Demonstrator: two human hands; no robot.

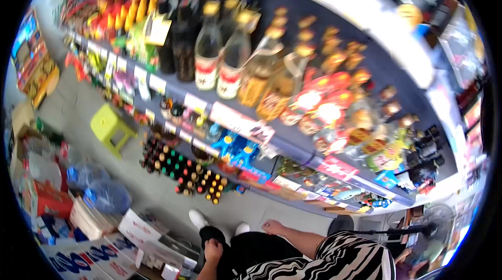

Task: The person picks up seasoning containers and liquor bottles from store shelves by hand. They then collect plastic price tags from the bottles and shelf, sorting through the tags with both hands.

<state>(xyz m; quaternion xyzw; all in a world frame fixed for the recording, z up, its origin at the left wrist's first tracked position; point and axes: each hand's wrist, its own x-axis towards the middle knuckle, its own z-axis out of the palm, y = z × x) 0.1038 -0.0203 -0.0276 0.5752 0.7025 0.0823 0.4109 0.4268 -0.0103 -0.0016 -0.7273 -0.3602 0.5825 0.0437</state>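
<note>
While the right hand [273, 227] hovers, bottles [194, 177] stand well beyond its fingers [266, 226].

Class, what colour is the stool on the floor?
The stool is yellow-green, seen in the head view.

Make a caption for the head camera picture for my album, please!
Left hand and right hand before rows of bottles, with a green stool standing on the floor.

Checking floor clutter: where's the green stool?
Head view, left side: green stool on the floor, left of clustered bottles, above the blue containers in frame.
</note>
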